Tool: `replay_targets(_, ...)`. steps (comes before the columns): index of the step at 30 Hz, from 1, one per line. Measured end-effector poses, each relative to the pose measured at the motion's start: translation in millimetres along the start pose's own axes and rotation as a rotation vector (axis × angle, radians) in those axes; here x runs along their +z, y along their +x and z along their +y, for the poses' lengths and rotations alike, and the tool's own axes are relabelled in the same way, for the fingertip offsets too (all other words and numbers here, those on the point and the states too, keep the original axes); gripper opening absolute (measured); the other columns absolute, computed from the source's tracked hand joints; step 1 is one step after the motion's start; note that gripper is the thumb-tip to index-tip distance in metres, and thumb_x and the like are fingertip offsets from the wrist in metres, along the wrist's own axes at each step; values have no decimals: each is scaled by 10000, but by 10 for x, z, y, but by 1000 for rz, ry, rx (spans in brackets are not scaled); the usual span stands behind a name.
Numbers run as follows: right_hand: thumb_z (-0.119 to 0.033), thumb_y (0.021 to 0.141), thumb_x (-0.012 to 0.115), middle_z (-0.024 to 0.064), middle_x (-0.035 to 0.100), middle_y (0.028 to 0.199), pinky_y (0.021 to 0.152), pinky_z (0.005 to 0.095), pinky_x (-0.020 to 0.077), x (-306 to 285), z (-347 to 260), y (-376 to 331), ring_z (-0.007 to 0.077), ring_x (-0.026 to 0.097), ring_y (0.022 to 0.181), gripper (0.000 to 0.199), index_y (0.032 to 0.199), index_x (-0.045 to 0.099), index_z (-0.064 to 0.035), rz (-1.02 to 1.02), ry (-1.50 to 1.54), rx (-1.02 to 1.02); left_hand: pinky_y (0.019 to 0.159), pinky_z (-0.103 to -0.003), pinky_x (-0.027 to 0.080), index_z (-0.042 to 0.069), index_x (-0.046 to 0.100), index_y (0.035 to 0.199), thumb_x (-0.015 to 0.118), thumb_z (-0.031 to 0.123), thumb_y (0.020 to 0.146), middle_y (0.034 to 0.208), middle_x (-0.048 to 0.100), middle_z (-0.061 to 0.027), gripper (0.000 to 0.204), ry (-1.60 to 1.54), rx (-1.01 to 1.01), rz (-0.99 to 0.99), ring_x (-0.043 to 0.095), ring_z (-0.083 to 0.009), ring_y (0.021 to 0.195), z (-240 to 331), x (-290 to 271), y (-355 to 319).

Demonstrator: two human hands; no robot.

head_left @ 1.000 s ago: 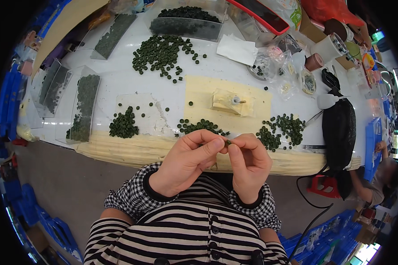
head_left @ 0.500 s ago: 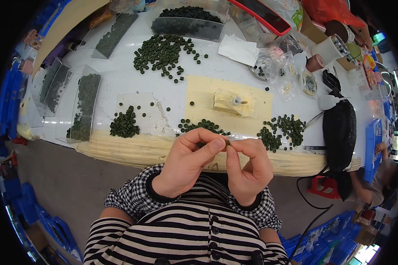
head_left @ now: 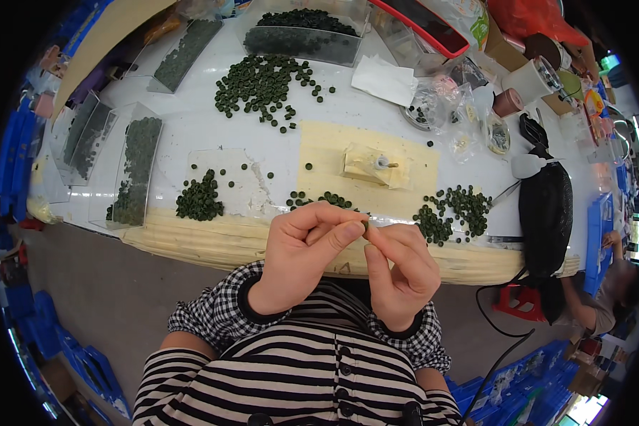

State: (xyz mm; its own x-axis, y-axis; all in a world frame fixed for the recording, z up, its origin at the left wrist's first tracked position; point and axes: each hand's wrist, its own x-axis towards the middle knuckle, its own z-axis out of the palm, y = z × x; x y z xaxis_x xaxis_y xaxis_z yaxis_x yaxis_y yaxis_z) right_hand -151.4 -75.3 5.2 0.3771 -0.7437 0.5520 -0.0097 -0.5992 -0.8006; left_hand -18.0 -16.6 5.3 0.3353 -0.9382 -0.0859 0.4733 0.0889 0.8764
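Small dark green piece sits at the tips of my left hand, thumb and forefinger pinched on it; right hand is half curled, thumb and forefinger parted, forefinger tip right at the piece, can't tell if touching. Just past my left fingers: middle disc pile, with left disc pile well left of that hand and right disc pile just beyond my right knuckles. Farther ahead of both hands: taped block with a short peg.
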Motion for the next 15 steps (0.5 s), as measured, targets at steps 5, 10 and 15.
replay_targets(5, 100, 700, 700, 99, 662, 833, 668, 292, 463, -34, 8, 0, 212, 601, 724, 309, 992, 697, -3, -5, 16, -10, 530, -193, 251, 14, 703, 1022, 709, -9, 798, 583, 318, 82, 225, 296, 188, -39, 312, -22, 558, 10, -31, 17)
replay_targets(10, 92, 712, 695, 98, 663, 848, 674, 292, 460, -31, 6, -15, 213, 598, 738, 318, 1015, 696, -5, -9, 12, 17, 505, -202, 233, 38, 722, 985, 727, -17, 767, 577, 327, 70, 225, 387, 261, -28, 303, -32, 536, 6, -56, 28)
replay_targets(15, 89, 721, 693, 94, 662, 870, 667, 286, 456, -67, 16, 33, 208, 594, 742, 324, 1031, 697, -5, -87, -39, -68, 487, -211, 235, 54, 732, 963, 743, -21, 746, 573, 370, 49, 230, 528, 352, -72, 312, -46, 520, 42, -128, 59)
